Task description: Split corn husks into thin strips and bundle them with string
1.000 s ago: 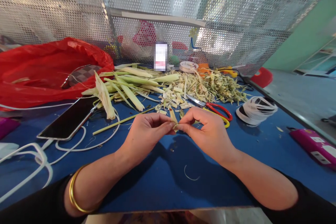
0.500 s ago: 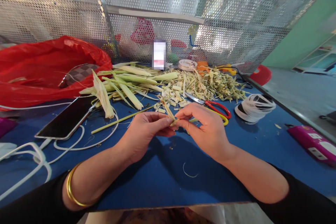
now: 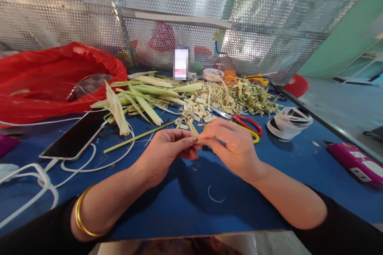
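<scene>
Pinching a pale husk strip [image 3: 192, 126] above the desk [image 3: 185, 215], left hand [image 3: 167, 149] and right hand [image 3: 231, 145] nearly meet, each grip closed on it. The husk strip seems unfinished; from there, scraps [image 3: 193, 109] at twelve o'clock look already cut, while long husks [image 3: 149, 109] toward ten look untrimmed.

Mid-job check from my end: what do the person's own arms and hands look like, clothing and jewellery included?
Both arms wear black fabric sleeves pushed back to leave the forearms bare. A smooth, gold-coloured round bangle circles the left forearm. The left hand and right hand are gloveless.
</scene>
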Motion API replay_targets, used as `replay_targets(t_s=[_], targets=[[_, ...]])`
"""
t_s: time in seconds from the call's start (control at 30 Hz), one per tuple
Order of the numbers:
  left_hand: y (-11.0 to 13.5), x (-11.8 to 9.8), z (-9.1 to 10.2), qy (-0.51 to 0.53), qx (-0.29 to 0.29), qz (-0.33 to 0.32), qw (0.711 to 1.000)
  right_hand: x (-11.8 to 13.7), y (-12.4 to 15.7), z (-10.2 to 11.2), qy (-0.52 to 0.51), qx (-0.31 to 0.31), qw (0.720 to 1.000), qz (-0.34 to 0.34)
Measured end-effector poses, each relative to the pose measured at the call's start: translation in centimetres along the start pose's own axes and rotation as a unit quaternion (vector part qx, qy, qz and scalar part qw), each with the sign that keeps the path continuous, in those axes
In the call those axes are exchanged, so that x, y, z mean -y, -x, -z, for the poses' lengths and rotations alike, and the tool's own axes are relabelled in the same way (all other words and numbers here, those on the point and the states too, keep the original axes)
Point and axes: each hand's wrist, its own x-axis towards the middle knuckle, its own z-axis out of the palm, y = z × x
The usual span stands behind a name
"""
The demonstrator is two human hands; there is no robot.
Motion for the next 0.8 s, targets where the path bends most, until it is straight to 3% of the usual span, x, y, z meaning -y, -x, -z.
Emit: replay_targets(t_s=[0.27,0.8], targets=[[0.1,0.0,0.0,0.030,-0.009,0.000,1.000,0.2,0.0,0.0,0.035,-0.015,0.999,0.011],[0.6,-0.6,-0.9,-0.111,-0.102,-0.098,0.984,0.4,0.0,-0.3,0.048,-0.015,0.997,-0.054]])
